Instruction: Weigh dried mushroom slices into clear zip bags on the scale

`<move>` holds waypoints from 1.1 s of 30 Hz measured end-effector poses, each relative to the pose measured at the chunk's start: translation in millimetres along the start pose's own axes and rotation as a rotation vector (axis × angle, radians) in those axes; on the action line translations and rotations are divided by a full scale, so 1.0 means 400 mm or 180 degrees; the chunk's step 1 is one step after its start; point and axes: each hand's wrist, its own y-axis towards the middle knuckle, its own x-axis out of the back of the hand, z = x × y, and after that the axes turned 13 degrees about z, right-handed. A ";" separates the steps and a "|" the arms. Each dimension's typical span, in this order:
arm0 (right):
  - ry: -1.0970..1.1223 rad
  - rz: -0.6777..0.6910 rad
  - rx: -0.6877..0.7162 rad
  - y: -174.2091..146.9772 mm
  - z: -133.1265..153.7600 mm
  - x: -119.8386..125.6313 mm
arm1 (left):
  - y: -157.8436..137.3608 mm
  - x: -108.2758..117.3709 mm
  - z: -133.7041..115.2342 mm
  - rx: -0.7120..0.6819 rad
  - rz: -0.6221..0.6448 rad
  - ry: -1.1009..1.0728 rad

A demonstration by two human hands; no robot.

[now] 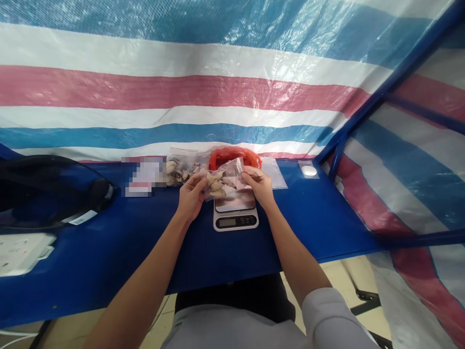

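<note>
Head view: a clear bag of pale pieces [220, 187] is held over the scale [236, 229]; whether they touch cannot be told. The bag is pinched at nine o'clock by the left hand [191, 198], forearm angled from seven, and at two by the right hand [260, 183], forearm angled from five. A red bag [217, 156] is noted at one.

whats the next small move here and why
Probably settle the clear bag on the scale and let go: the left hand and right hand hold its opposite ends, right over the scale's plate. Whether it touches the plate is unclear.
</note>
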 end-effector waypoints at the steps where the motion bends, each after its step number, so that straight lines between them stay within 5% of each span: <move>1: 0.0053 -0.0013 -0.0050 -0.002 0.002 0.001 | -0.001 0.002 0.001 0.0016 -0.0005 0.0053; 8: 0.0091 -0.0056 -0.0433 -0.015 0.014 -0.001 | 0.000 0.029 0.012 -0.0098 -0.0169 0.0993; 14: 0.0033 -0.0086 -0.0347 -0.020 0.025 -0.010 | -0.031 0.039 -0.015 -0.0946 -0.0362 0.2824; 19: -0.0027 0.0142 -0.0407 -0.018 0.060 -0.027 | -0.045 -0.004 -0.063 -0.1614 0.0020 0.3891; 23: -0.0301 0.0412 -0.0215 0.001 0.075 -0.037 | -0.013 -0.059 -0.089 -0.1215 0.0811 0.3824; 27: -0.0617 0.0710 0.0025 0.030 0.066 -0.032 | 0.033 -0.094 -0.097 -0.0445 0.0960 0.3684; 33: -0.1152 0.0977 0.0359 0.054 0.068 -0.010 | 0.074 -0.105 -0.085 0.0493 0.0810 0.2391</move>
